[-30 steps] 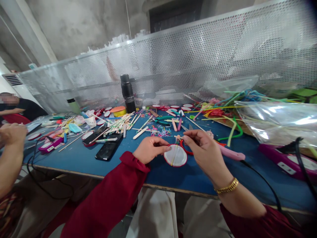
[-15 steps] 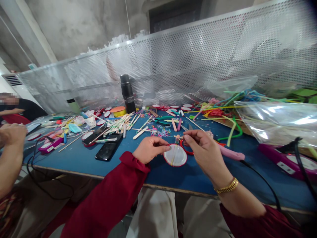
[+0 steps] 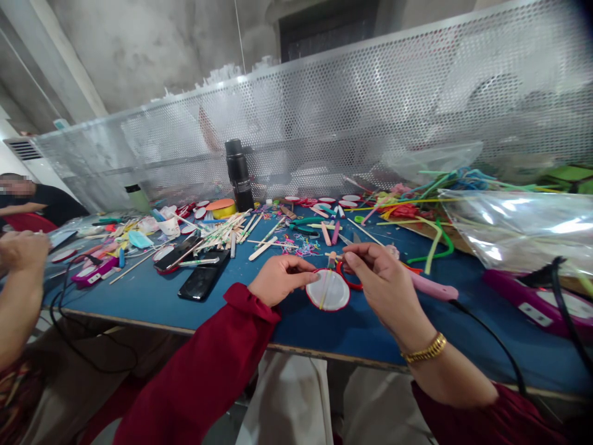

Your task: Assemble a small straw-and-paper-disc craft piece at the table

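Observation:
My left hand (image 3: pixel 283 279) pinches the edge of a round white disc with a red rim (image 3: pixel 334 298) between thumb and fingers. A thin yellowish strip runs across the disc's face, with a small pinkish piece at its top edge. My right hand (image 3: pixel 380 281) is closed at the fingertips on a thin light stick (image 3: pixel 340 256) by that top edge. Red-handled scissors (image 3: pixel 348 278) lie just behind the disc, partly hidden. By my right wrist a pink handle with a black cord (image 3: pixel 434 287) rests on the table, its front end hidden by the hand.
Dark phones (image 3: pixel 204 278), wooden sticks (image 3: pixel 264 248), pliers (image 3: pixel 306 230) and small colored rubber bands (image 3: pixel 308 245) lie across the blue table (image 3: pixel 259 327). A black bottle (image 3: pixel 239 176) stands behind. Purple device (image 3: pixel 532 303) and clear plastic bag (image 3: pixel 523 228) sit right. A co-worker's hand (image 3: pixel 21 256) is left.
My hands, the disc and the stick look almost unmoved. At the far left, the distant person's head has shifted slightly.

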`<control>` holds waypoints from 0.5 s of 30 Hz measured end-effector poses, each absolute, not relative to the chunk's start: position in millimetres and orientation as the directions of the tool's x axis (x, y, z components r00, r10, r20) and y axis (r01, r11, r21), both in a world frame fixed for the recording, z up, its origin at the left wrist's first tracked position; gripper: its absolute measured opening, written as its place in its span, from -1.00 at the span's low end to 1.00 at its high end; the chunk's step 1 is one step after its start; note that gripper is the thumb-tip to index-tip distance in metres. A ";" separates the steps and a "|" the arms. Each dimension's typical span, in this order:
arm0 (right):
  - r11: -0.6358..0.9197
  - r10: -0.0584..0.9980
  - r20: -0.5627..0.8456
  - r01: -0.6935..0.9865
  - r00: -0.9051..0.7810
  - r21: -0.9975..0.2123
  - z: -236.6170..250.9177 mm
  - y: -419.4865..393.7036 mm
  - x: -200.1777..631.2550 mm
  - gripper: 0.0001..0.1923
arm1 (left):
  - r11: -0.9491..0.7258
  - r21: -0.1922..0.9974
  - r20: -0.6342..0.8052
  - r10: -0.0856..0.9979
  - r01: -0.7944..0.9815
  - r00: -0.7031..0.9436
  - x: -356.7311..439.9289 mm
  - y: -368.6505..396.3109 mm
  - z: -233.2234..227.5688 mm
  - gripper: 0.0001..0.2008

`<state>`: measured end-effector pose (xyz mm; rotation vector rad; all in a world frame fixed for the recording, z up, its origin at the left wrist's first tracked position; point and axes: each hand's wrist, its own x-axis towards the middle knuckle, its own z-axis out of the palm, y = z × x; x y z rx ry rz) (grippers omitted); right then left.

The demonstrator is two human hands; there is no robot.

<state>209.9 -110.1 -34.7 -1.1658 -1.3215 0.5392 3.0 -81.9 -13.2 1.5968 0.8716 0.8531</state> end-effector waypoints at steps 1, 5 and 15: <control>0.380 0.857 0.455 0.300 0.240 -0.875 -34.8 -110.0 210.0 -0.62 | -0.157 0.982 0.090 0.877 0.105 0.473 2.9 -81.9 -13.4 -0.49; 0.358 0.865 0.440 0.317 0.241 -0.878 -34.8 -110.2 210.6 -0.60 | -0.167 0.980 0.101 0.881 0.103 0.462 2.6 -81.5 -14.6 -0.52; 0.360 0.865 0.429 0.273 0.262 -0.892 -32.9 -112.4 210.5 -0.52 | -0.178 0.979 0.120 0.891 0.094 0.438 1.7 -78.9 -17.7 -0.52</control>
